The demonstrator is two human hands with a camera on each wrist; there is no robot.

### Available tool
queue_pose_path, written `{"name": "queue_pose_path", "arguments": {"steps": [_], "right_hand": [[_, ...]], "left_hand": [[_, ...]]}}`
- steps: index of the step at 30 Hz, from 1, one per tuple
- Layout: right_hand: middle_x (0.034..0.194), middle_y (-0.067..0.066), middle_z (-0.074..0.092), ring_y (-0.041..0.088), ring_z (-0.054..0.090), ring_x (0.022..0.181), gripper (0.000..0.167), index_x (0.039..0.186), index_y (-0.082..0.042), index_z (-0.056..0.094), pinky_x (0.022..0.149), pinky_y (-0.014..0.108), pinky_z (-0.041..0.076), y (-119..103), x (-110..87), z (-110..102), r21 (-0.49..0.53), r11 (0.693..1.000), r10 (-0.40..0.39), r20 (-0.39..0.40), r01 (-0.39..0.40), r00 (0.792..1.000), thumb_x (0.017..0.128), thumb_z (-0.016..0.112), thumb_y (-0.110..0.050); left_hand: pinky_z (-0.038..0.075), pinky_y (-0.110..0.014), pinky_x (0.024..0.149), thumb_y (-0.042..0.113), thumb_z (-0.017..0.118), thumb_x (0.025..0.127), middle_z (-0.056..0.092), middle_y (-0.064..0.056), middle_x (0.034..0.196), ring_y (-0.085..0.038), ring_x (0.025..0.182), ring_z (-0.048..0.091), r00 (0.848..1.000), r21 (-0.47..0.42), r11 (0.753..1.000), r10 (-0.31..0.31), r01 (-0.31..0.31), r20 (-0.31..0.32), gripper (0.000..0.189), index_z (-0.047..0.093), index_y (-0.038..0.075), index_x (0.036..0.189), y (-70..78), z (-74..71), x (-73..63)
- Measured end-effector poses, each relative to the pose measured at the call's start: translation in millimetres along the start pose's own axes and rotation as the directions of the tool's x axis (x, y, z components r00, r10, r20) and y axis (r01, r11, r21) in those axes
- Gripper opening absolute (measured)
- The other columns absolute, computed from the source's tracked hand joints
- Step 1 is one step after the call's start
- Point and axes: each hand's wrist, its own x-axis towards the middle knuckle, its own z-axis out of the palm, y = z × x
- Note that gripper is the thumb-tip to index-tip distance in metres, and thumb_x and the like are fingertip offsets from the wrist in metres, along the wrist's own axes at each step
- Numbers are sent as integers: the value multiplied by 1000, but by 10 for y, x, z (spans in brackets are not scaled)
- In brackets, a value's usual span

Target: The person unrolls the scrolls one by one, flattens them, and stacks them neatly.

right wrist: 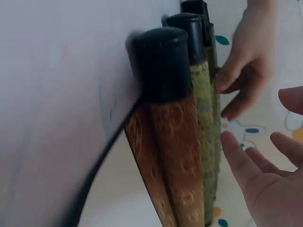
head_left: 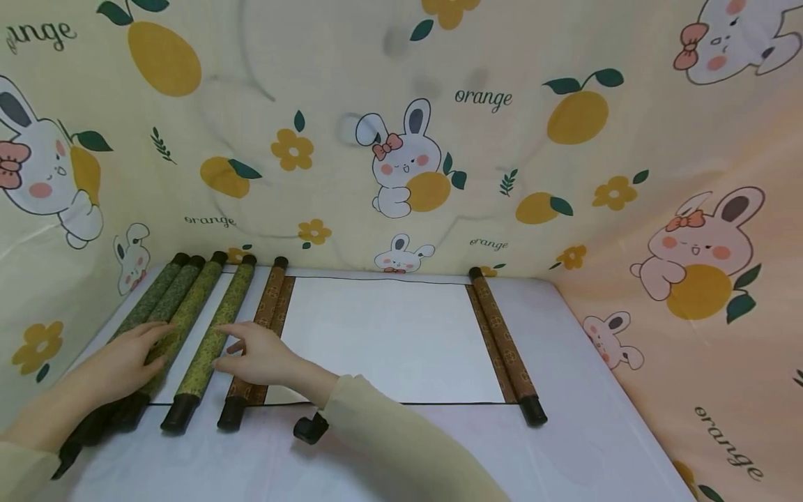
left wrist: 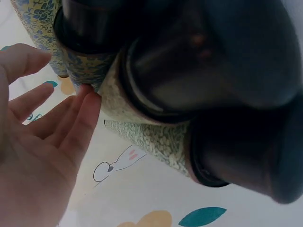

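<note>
My left hand (head_left: 122, 362) lies over the left roll (head_left: 197, 300) of a yellow-green patterned scroll, its fingertips touching the rolls in the left wrist view. At that scroll's right roll (head_left: 203, 362) is my right hand (head_left: 266, 355), index finger extended along it and fingers loosely bent, gripping nothing. A strip of white paper (head_left: 210, 307) shows between the two rolls. To the right, a brown patterned scroll lies spread, with white paper (head_left: 383, 341) between its left rod (head_left: 272, 293) and right rod (head_left: 502, 335). All rods have black end knobs.
Two darker green rolls (head_left: 150, 300) lie against the left side of the yellow-green scroll. A small black object (head_left: 310, 429) is near my right sleeve, partly hidden. Printed cloth (head_left: 339, 84) with rabbits and oranges rises behind the white table (head_left: 596, 446) and at both sides.
</note>
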Motion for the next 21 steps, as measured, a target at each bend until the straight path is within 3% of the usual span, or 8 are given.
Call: {"name": "queue_pose_path", "arguments": {"steps": [4,6,7,9,13,15,17,21], "right_hand": [[152,-8,49,7,60,122,55,154,-30,52,76,18,50,-5,126,143,10,999,37,-27,-37,999,101,68,-27],[152,-8,48,6,59,116,55,153,-30,52,73,20,50,-5,171,211,12,998,57,-46,-57,997,101,67,-26],[152,-8,47,6,59,112,54,153,-30,53,70,22,49,-8,188,244,18,997,74,-57,-73,996,101,67,-25],[154,-8,45,6,60,108,56,153,-30,53,67,24,49,-16,215,299,16,994,105,-77,-105,991,100,68,-24],[160,-5,42,11,56,128,60,155,-28,51,77,26,50,-23,245,357,-9,990,140,-119,-142,983,97,69,-22],[161,-3,41,15,47,142,62,155,-28,50,85,27,49,-26,254,369,-2,988,155,-135,-157,979,97,70,-22],[162,-2,40,17,46,143,64,156,-27,49,87,27,49,-30,271,388,34,985,172,-145,-169,974,96,70,-19],[164,-2,35,16,50,137,71,157,-30,47,67,29,47,-60,310,458,173,960,243,-128,-219,962,93,71,-10]], "left_hand": [[51,-52,73,0,72,89,48,-49,133,-35,74,63,1000,-3,1000,12,-12,-8,57,50,-19,138,-17,16,23],[50,-50,71,0,72,89,51,-49,131,-27,64,58,1000,5,1000,20,-20,-17,56,51,-19,137,-28,32,21],[51,-52,73,0,71,88,52,-48,129,-29,64,59,999,11,1000,26,-26,-24,55,52,-19,136,-30,45,19],[51,-59,79,0,71,88,56,-46,127,-41,76,66,999,28,999,38,-37,-38,53,53,-19,135,-34,68,14],[44,-69,89,2,73,87,58,-43,127,-59,110,59,998,38,999,35,-33,-46,53,55,-18,133,-25,94,17],[42,-71,91,3,74,87,56,-43,129,-61,113,56,999,32,999,25,-23,-39,55,55,-17,134,-13,97,28],[43,-70,91,3,74,87,54,-44,131,-61,112,56,999,22,1000,18,-17,-33,55,55,-17,135,-2,98,38],[47,-70,89,1,72,89,52,-43,133,-61,114,55,999,-19,1000,7,-8,-31,53,55,-17,135,18,105,48]]}}
